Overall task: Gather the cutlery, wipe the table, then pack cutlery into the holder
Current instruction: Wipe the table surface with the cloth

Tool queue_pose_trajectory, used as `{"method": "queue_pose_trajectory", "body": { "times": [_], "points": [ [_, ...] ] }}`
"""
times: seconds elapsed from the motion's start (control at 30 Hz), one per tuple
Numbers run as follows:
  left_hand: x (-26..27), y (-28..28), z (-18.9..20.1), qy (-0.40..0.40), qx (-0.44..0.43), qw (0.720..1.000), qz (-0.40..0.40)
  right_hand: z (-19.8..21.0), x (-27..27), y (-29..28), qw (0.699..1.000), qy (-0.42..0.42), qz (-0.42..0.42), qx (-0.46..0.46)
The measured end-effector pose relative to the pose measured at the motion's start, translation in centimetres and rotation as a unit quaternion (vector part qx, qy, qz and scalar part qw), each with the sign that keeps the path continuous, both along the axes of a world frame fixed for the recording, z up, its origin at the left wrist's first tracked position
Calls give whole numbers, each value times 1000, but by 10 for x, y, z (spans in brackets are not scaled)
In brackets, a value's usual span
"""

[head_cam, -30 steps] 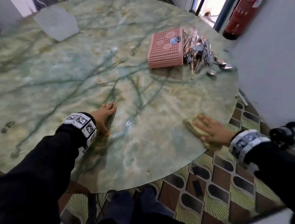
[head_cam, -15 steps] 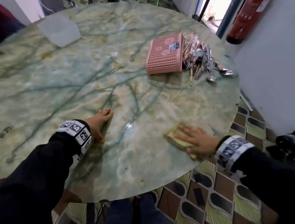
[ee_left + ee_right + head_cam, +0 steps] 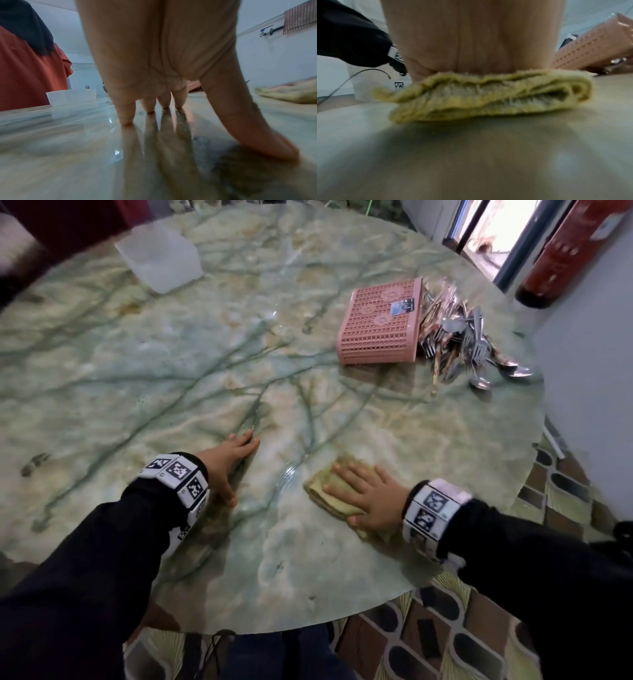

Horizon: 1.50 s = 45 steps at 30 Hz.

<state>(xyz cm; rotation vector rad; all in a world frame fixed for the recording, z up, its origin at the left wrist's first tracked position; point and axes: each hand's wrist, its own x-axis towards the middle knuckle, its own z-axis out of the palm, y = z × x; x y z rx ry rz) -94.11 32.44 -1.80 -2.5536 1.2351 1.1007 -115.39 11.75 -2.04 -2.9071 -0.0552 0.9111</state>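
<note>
Green marble bench [image 3: 171, 364] is mid-wipe: your right hand [image 3: 371, 496], fingers flat & spread, presses the cloth [image 3: 323, 491], which has slid left from the rim toward centre vs 1 s ago. Left hand [image 3: 226, 463] braces, fingers straight, holding nothing. Cutlery [image 3: 459, 337] heaped beside the tipped holder [image 3: 378, 326], unpacked. Right wrist cam alone shows the cloth's [image 3: 488, 97] folded layers.

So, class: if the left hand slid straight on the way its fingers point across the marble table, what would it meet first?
Probably nothing: ahead of the left hand there is only bare green marble table; the pink plastic basket lies well off to the right, though depth is uncertain.
</note>
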Motion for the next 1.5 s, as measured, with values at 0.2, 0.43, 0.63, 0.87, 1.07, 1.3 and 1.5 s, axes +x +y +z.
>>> {"method": "queue_pose_trajectory", "body": {
  "times": [0.2,0.43,0.63,0.87,1.07,1.3,1.5],
  "points": [
    [1,-1,1,7,-5,1000,-3,-11,30,-111,977,-10,-209,-42],
    [2,6,-1,39,-70,996,40,-24,152,-40,980,-75,-172,-70],
    [19,55,-3,34,-191,970,145,-7,52,49,984,-37,172,-18],
    [62,126,4,-42,-128,976,171,8,133,-64,969,-50,-237,-55],
    [73,133,1,-22,-97,985,138,-15,183,90,992,-108,-64,15],
    [74,140,-5,-29,-119,986,110,-7,68,113,993,10,114,-1],
    [80,154,-4,0,-154,981,114,1,146,66,949,-64,-306,-25]
  ]
}}
